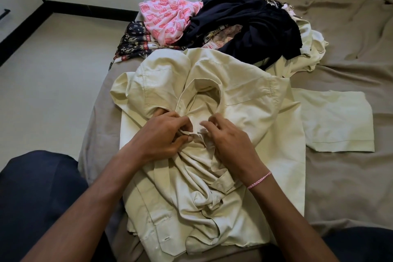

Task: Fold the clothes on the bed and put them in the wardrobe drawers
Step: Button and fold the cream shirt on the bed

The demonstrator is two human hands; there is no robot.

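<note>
A pale cream collared shirt (244, 95) lies spread front-up on the near part of the bed, its right sleeve stretched out flat to the right. Below the collar the front is bunched into folds. My left hand (161, 136) pinches the shirt's front edge just under the collar. My right hand (229, 140) grips the opposite edge, fingers curled into the cloth, a pink and white thread band on its wrist. The two hands almost touch.
Behind the shirt sits a heap of unfolded clothes: a pink patterned piece (168, 17), a dark navy garment (248, 21), a black floral cloth (134, 40). The bed has a grey-brown sheet (344, 34). Wardrobe drawers (10, 4) stand at far left beside the floor (49, 83).
</note>
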